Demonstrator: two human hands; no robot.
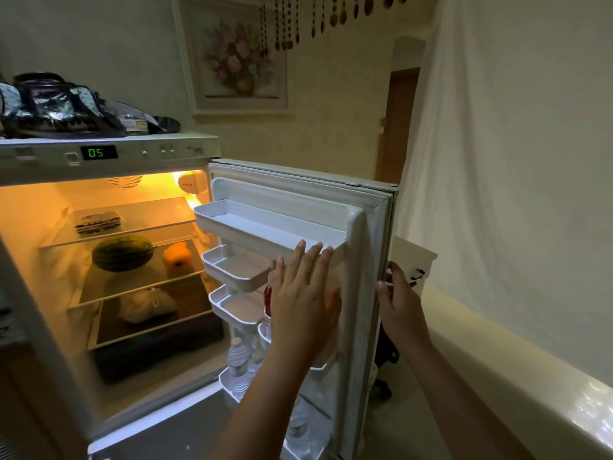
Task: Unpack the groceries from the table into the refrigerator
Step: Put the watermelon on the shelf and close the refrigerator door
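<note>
The refrigerator stands open, its lit inside showing a clear food box [97, 221] on the top shelf, a watermelon [122, 253] and an orange squash [178, 254] below, and a white bag [146, 304] lower still. The refrigerator door [361, 247] is swung out to the right. My left hand [303, 287] is flat with straight fingers against the door's inner side, in front of a red bottle [267, 298] in a door rack. My right hand [398, 300] grips the door's outer edge, fingers curled round it. Water bottles [238, 360] fill the lower door rack.
Dark bags [63, 107] lie on top of the fridge. A control panel reads 05 [98, 152]. A white sheet [517, 161] hangs on the right over a pale ledge [530, 376]. A framed flower picture [237, 58] hangs on the wall behind.
</note>
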